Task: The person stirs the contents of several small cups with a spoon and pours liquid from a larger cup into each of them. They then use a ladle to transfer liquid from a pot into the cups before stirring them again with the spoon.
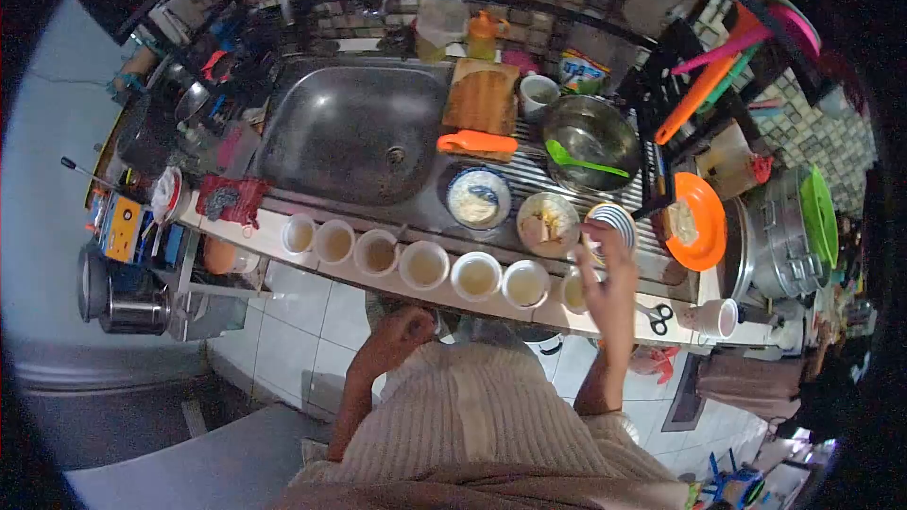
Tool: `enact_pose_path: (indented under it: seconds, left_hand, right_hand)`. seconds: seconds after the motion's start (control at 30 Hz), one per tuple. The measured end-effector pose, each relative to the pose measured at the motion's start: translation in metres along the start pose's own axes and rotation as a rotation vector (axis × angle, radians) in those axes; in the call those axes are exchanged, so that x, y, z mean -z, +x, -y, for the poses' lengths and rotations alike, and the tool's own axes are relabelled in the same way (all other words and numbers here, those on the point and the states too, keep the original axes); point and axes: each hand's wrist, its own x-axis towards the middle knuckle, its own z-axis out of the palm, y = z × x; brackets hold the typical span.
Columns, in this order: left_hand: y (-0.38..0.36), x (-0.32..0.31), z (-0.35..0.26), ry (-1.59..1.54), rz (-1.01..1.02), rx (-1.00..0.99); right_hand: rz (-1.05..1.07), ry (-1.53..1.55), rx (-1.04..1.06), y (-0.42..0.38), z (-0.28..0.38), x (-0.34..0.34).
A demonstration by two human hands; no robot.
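One row of seven cups (422, 265), pale liquid in most, stood along the front edge of the desk (268, 230); the right hand (609, 274), blurred, was over the cup at the row's right end and beside the striped bowl (619, 221), fingers apart, contact with either unclear. One left hand (402, 332), near the desk's front edge below the middle cups, had fingers curled together, whether around anything could not be told. Also listed: blue-rimmed bowl (479, 198) and food bowl (548, 225) behind the row, scissors (659, 319) to its right
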Motion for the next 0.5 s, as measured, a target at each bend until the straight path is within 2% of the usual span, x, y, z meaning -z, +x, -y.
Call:
enact_pose_path:
  seconds: [0.03, 0.1, 0.17, 0.23, 0.3, 0.37, 0.43, 0.47, 0.5]
  left_hand:
    - [-0.004, 0.009, 0.004, 0.000, -0.011, 0.008]
    - [-0.009, 0.026, 0.013, -0.038, -0.241, 0.017]
    - [-0.012, 0.041, 0.012, -0.058, -0.326, 0.065]
    - [-0.013, 0.055, 0.007, 0.060, -0.540, -0.024]
    - [-0.013, 0.070, 0.001, 0.004, -0.501, 0.053]
    - [-0.003, 0.081, 0.005, 0.562, -0.619, -0.262]
    - [0.012, 0.093, 0.005, 0.601, -0.564, -0.284]
    - [0.019, 0.097, 0.006, 0.644, -0.506, -0.306]
    - [0.025, 0.100, 0.009, 0.641, -0.498, -0.313]
  right_hand:
    - [0.079, 0.131, -0.013, 0.003, 0.014, -0.016]
    - [0.180, 0.384, -0.115, 0.008, 0.040, -0.057]
    - [0.197, 0.348, -0.065, 0.012, 0.058, -0.098]
    - [0.206, 0.314, -0.011, 0.018, 0.068, -0.132]
    - [0.210, 0.211, 0.116, 0.024, 0.073, -0.159]
    - [0.224, 0.309, 0.116, 0.029, 0.076, -0.176]
    - [0.211, 0.211, 0.198, 0.033, 0.084, -0.183]
    - [0.341, 0.194, 0.122, 0.033, 0.087, -0.181]
    - [0.336, 0.189, 0.115, 0.033, 0.092, -0.181]
